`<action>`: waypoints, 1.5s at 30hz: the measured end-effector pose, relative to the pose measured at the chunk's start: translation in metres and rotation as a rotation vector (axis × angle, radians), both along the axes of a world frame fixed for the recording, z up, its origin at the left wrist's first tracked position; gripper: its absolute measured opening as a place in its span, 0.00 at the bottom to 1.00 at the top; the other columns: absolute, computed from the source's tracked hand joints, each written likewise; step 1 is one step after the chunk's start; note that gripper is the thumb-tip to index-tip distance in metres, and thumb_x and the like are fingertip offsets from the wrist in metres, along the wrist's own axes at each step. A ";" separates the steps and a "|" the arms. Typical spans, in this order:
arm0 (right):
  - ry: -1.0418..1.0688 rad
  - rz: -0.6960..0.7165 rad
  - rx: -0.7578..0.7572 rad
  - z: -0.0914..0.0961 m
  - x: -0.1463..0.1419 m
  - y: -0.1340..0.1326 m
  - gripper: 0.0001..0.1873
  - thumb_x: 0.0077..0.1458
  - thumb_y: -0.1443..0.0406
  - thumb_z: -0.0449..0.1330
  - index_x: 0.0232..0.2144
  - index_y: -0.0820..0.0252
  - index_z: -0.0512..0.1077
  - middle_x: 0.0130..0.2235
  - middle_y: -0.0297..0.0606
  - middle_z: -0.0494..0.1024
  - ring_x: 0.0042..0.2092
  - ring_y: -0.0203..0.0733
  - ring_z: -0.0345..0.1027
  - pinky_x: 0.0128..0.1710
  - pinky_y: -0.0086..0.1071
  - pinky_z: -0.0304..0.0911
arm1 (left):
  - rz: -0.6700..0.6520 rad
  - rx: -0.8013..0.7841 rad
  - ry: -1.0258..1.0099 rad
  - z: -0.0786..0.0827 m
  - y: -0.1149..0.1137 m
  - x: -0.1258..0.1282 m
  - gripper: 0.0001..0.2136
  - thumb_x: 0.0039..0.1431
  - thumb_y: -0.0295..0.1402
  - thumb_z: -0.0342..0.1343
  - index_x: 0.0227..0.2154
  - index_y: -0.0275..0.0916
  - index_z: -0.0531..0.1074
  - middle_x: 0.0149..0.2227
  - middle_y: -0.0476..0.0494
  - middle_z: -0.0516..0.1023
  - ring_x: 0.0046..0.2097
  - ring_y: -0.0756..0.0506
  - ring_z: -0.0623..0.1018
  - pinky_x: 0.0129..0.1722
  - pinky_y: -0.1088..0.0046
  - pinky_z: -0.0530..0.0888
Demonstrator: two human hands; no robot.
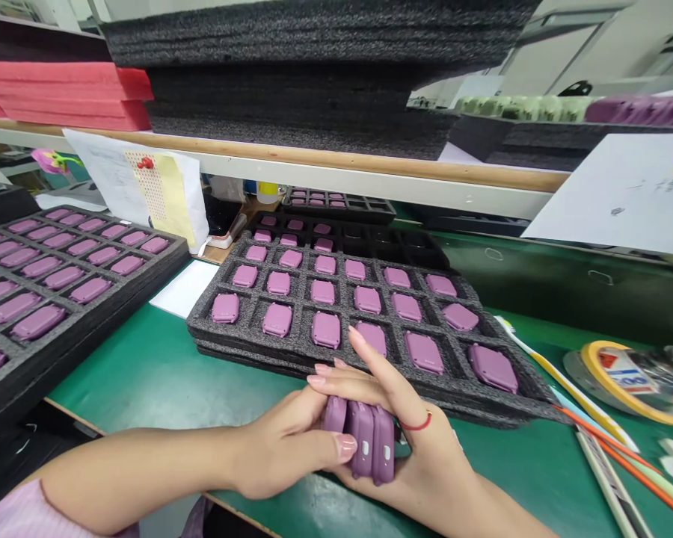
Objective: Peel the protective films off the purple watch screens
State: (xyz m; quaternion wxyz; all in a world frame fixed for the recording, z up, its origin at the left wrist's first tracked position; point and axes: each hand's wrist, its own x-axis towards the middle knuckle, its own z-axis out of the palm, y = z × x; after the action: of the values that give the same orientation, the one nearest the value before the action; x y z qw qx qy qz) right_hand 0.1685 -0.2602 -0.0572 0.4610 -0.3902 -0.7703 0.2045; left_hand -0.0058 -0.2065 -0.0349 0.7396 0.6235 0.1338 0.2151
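Close to the front edge of the bench, my left hand (pixel 283 444) and my right hand (pixel 426 448) meet around three purple smartwatch-like cases (pixel 383 447) held side by side on edge. The right palm and fingers cradle the row. My left thumb presses the leftmost case (pixel 335 415), and the other left fingers are mostly hidden behind it. Small pale slots show on the sides of the other two. Just beyond my hands lies a dark grey foam tray (pixel 241 345) with purple cases in its compartments; my right index finger points over its front row.
Another filled foam tray (pixel 151 288) lies left on the green bench (pixel 128 396). At right are a toothbrush (pixel 566 381), orange sticks (pixel 622 456) and a yellow-rimmed container (pixel 588 359). A shelf (pixel 325 164) above carries black foam stacks (pixel 292 97) and red foam (pixel 67 93).
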 end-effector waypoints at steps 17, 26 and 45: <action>-0.009 -0.022 0.032 0.011 0.000 -0.002 0.51 0.55 0.66 0.69 0.72 0.46 0.47 0.66 0.46 0.68 0.55 0.51 0.77 0.60 0.47 0.70 | -0.130 -0.107 -0.014 0.002 0.005 0.001 0.16 0.63 0.46 0.58 0.43 0.39 0.71 0.38 0.45 0.74 0.42 0.46 0.76 0.51 0.61 0.74; -0.245 -0.009 0.096 0.020 0.004 -0.009 0.56 0.57 0.53 0.67 0.74 0.51 0.36 0.68 0.48 0.65 0.69 0.57 0.58 0.69 0.55 0.55 | 0.168 0.068 0.182 -0.005 0.000 0.001 0.23 0.46 0.37 0.72 0.45 0.35 0.78 0.39 0.42 0.83 0.40 0.45 0.81 0.40 0.71 0.77; 0.325 -0.054 -0.854 0.025 0.011 -0.004 0.42 0.61 0.35 0.41 0.68 0.48 0.58 0.56 0.46 0.78 0.62 0.58 0.68 0.61 0.57 0.64 | 0.250 0.787 -0.163 -0.011 0.007 -0.003 0.26 0.54 0.24 0.64 0.56 0.41 0.71 0.53 0.44 0.82 0.55 0.46 0.80 0.62 0.73 0.70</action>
State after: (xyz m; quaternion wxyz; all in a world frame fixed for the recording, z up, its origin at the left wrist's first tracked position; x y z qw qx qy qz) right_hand 0.1793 -0.2640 -0.0323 0.3789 -0.5282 -0.5243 0.5501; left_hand -0.0090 -0.1997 -0.0463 0.4216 0.8184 0.0572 0.3863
